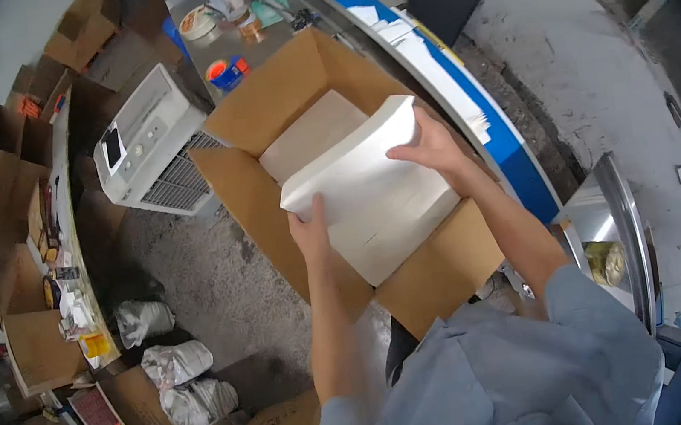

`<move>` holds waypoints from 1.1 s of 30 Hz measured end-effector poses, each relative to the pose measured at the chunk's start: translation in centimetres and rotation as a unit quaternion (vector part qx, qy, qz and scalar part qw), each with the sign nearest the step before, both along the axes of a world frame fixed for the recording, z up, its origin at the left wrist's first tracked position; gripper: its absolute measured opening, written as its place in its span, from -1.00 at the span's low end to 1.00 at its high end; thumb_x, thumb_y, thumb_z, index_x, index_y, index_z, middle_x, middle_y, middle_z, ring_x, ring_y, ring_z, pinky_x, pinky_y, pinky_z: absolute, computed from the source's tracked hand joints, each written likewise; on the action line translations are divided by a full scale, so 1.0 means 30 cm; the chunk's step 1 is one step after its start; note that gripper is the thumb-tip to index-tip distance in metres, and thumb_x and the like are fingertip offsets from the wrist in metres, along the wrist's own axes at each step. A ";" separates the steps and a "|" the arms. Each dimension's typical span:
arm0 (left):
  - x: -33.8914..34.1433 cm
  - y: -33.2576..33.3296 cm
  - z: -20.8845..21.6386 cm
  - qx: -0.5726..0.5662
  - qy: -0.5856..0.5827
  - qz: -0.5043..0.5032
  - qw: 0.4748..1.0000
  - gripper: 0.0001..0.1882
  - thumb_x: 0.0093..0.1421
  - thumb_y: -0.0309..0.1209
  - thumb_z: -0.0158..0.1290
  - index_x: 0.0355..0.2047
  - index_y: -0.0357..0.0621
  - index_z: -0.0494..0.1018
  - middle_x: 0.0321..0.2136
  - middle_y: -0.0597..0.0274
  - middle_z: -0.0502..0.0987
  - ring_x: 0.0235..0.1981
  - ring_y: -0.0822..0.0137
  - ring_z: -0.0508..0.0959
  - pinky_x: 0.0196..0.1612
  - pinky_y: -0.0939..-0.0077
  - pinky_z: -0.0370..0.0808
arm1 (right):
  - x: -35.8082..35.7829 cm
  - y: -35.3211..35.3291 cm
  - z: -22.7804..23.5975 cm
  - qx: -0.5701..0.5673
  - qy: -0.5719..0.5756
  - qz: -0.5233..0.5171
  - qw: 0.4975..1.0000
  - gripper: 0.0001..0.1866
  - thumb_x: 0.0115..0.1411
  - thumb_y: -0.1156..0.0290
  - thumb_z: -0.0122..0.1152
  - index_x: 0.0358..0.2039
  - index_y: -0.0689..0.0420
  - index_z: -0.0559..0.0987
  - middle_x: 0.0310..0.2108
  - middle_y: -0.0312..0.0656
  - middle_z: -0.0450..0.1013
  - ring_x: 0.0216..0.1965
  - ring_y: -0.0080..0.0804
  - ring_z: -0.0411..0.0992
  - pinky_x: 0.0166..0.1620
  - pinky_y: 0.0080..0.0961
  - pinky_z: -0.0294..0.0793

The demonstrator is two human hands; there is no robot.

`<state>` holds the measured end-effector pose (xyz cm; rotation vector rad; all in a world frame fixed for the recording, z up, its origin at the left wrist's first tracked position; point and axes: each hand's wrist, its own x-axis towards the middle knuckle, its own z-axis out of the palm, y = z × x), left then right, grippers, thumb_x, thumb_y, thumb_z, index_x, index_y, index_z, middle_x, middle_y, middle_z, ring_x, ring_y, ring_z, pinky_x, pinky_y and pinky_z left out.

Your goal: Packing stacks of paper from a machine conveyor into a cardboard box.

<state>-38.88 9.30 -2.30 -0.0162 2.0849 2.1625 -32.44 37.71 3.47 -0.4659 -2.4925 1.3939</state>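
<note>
An open brown cardboard box [439,273] stands in front of me with its flaps spread outward. Over it, my two hands hold a white, flat, box-like package [359,154], tilted, its long edge away from me. My left hand [310,234] grips the package's left end, thumb on top and fingers partly hidden beneath. At the right end, my right hand [435,148] has its thumb across the top and its fingers at the far edge. Pale flat pieces [313,137] lie inside the cardboard box; the held package hides part of them.
Beyond the box, a metal table [207,49] carries tape rolls [227,72] and small tools. A white air cooler [155,142] stands to the left. Several silvery sacks [187,383] lie on the floor near a cluttered bench [70,248]. A blue-edged counter [516,172] curves along the right.
</note>
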 end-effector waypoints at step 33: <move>-0.302 0.062 -0.656 -0.462 -0.223 -0.158 0.844 -0.14 0.20 0.01 0.08 0.18 -0.62 0.20 0.00 -0.38 0.48 0.08 -0.18 0.48 0.14 0.16 0.41 | -0.442 0.150 -0.770 0.161 -0.383 0.102 0.904 -0.03 -0.10 0.07 0.50 0.19 0.39 0.28 0.13 0.21 0.35 0.20 0.05 0.33 0.26 -0.18 0.30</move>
